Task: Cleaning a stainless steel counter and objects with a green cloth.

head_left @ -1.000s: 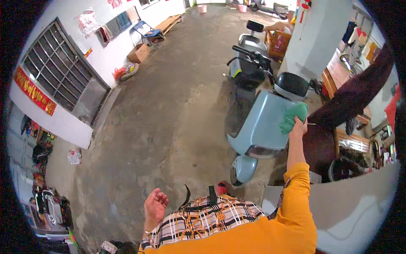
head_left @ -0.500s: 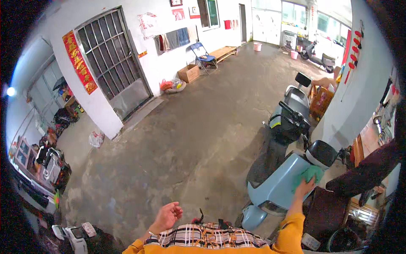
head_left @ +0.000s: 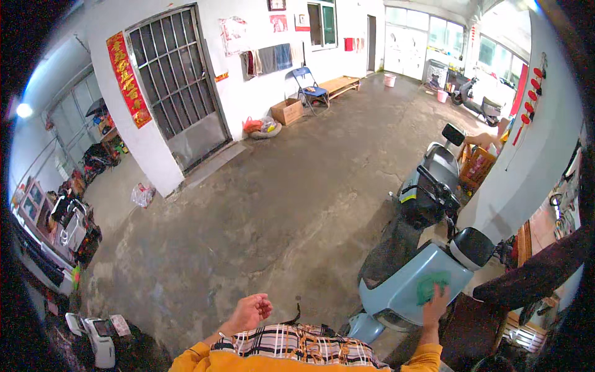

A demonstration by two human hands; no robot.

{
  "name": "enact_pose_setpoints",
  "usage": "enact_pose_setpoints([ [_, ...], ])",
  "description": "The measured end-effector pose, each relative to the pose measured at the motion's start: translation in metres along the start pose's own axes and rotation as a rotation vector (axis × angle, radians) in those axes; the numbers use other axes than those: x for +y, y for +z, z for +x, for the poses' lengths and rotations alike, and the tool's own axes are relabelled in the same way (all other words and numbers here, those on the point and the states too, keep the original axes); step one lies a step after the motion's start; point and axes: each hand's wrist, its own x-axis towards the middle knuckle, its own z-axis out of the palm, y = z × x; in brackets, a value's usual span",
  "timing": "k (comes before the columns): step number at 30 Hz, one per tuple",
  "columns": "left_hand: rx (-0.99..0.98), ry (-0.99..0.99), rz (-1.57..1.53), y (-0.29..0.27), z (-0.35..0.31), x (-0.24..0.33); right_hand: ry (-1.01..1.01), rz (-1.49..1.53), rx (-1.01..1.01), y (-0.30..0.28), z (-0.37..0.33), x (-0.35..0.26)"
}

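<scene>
My right hand [head_left: 436,304] presses a green cloth [head_left: 432,286] against the smooth body panel of a light blue scooter [head_left: 387,291], which stands close on my right. The fingers lie over the cloth's lower right part, and some of the cloth spreads out beyond them. A rounded black-and-white part [head_left: 472,248] rises at the scooter's upper right end. In front of my body, over the plaid apron [head_left: 279,342], my left hand [head_left: 253,312] hangs in the air. Its fingers are loosely bent, nothing is in them, and it is apart from the scooter.
Beyond the blue scooter stands another scooter [head_left: 427,186] with black handlebars, beside a white pillar [head_left: 527,149]. A dark padded thing [head_left: 533,273] juts in at the right. Concrete floor [head_left: 266,204] stretches to a barred door [head_left: 176,93], a cardboard box [head_left: 287,111] and a blue chair [head_left: 308,87].
My right hand has slid the green cloth down and slightly left across the panel. The left hand has shifted slightly, its fingers a little more bent. The whole view has tilted slightly.
</scene>
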Motion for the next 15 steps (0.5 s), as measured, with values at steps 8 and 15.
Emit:
enact_pose_setpoints([
  [8, -0.041, -0.027, 0.033, 0.016, 0.014, 0.004, 0.93, 0.859, 0.45, 0.047, 0.005, 0.101],
  [15, -0.02, -0.056, -0.014, 0.0, 0.021, -0.003, 1.256, 0.273, 0.086, 0.084, -0.071, 0.037],
])
